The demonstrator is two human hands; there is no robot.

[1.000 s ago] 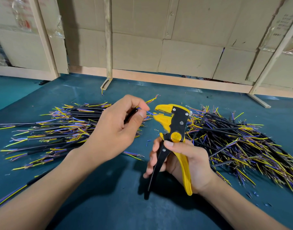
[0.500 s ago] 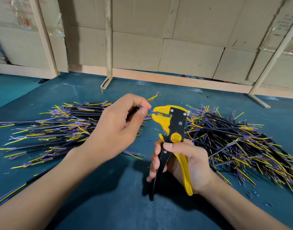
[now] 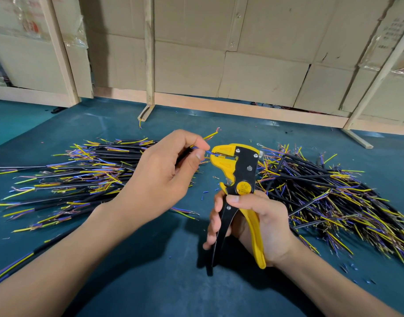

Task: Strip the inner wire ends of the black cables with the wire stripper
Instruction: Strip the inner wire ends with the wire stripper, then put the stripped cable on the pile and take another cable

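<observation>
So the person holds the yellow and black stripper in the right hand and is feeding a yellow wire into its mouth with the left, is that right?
Nearly. The head view shows the right hand holding the wire stripper and the left hand feeding it, but the wire in the stripper's mouth is the blue wire. The yellow wire sticks up past the fingertips, outside the tool.

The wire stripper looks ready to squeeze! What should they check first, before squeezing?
1. Blue wire sits in the wire stripper mouth: ok.
2. Left hand pinches the cable close to the mouth: ok.
3. Right hand has a grip round both handles: ok.
4. Yellow wire bent away from the mouth: ok.
5. Wire pushed in to the right depth: cannot tell.
6. Left thumb clear of the mouth: ok, though close.
</observation>
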